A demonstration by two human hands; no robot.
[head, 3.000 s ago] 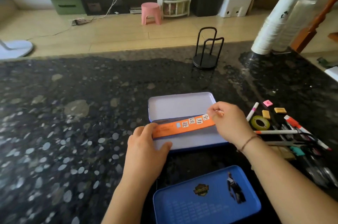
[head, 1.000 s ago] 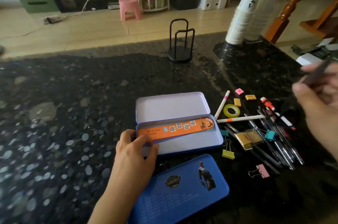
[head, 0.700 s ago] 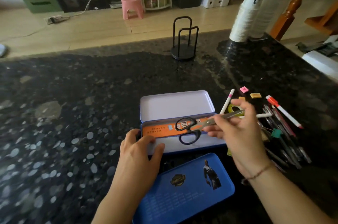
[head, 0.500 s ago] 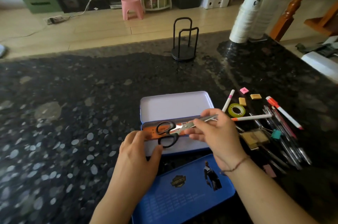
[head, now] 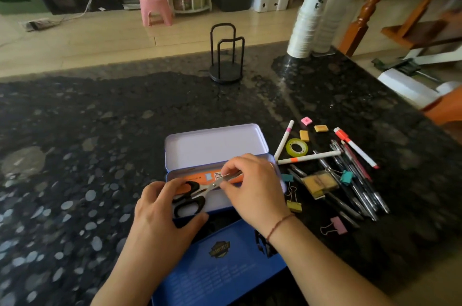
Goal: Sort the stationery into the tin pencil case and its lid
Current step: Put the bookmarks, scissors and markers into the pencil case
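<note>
Pinching the steel blades of a pair of black-handled scissors [head: 191,195], your right hand [head: 252,188] holds them low over the open, pale lilac tin pencil case [head: 215,145]. The scissor handles sit at the near-left corner of its front tray, over the left end of a long orange ruler [head: 200,177] that lies along that tray. Your left hand [head: 162,220] rests on the same corner, fingers curled round the tray's edge, thumb on its front wall, fingertips beside the scissor handles. Just in front of the case, under your wrists, lies a blue tin lid [head: 220,263], printed side up.

Loose stationery is spread on the dark speckled stone counter [head: 87,155] to the right of the case: a roll of yellow-green tape [head: 296,147], two white markers [head: 308,157], small pink and yellow erasers [head: 306,121], coloured binder clips [head: 293,203] and a bundle of dark pens [head: 355,180]. Farther back stand a black wire holder [head: 226,56] and a stack of white paper cups [head: 308,16].
</note>
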